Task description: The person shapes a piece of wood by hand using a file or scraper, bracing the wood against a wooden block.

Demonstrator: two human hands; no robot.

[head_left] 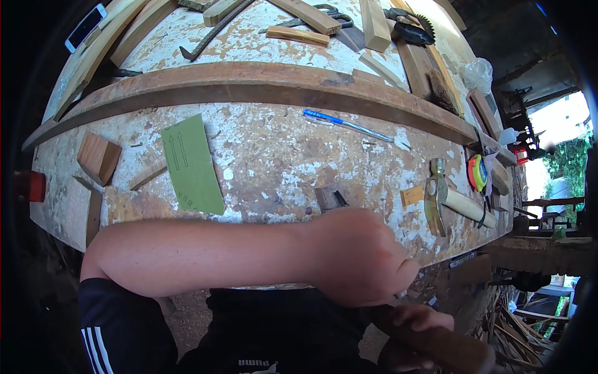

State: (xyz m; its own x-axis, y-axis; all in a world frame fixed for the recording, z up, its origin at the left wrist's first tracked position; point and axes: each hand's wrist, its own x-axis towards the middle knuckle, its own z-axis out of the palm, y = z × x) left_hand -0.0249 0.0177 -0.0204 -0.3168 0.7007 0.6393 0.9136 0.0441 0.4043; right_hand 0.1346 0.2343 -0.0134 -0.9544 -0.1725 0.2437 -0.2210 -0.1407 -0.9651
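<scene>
My left forearm reaches across the bench front, and my left hand (364, 255) is closed in a fist at its right end. Whatever that fist grips, if anything, is hidden beneath it. Just below, my right hand (427, 318) wraps its fingers round a dark brown piece of wood (458, 349) held off the bench edge near my lap. A small dark wood block (329, 198) lies right behind my left hand. To the right are a claw hammer (461, 206) and a small yellowish wood chip (411, 196).
A long wooden beam (249, 84) spans the paint-flecked bench (268, 156). Before it lie a blue pen (349, 126), green cardboard (192, 165) and a wood block (98, 158). A tape measure (478, 173) sits at right. Behind are a pry bar (215, 31), offcuts and a phone (85, 28).
</scene>
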